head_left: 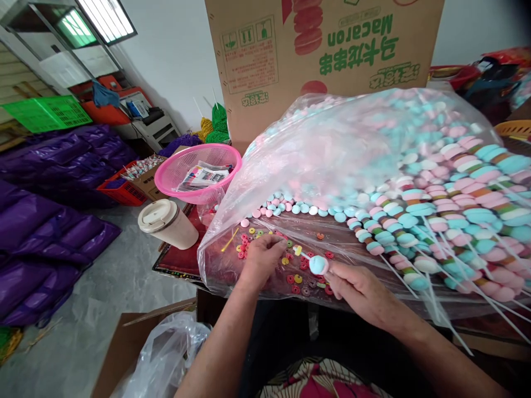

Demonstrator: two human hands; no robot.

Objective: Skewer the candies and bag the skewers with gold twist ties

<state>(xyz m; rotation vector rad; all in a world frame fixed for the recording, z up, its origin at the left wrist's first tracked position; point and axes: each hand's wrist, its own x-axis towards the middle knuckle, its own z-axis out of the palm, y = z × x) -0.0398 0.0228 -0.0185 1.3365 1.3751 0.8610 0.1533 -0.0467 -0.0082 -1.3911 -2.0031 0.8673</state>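
My right hand (365, 290) is closed on a candy skewer. A pale blue and pink candy (318, 265) sits by its fingers. From there the white stick (305, 255) points up and left, with a yellow ring (297, 250) at its tip. Left of the tip, my left hand (267, 255) has its fingers pinched together; I cannot make out what is in them. Red, yellow and green ring candies (243, 247) lie around both hands on clear plastic. Beside my right hand, finished-looking candy skewers (415, 221) are piled up, their sticks pointing toward me.
Clear plastic sheeting (307, 149) covers a heap of pink and blue candies. A cardboard box (257, 72) stands behind. To the left are a pink basket (166, 185) and a lidded cup (176, 232). An open carton (120, 342) holds plastic bags below. Purple bags (50, 232) line the floor.
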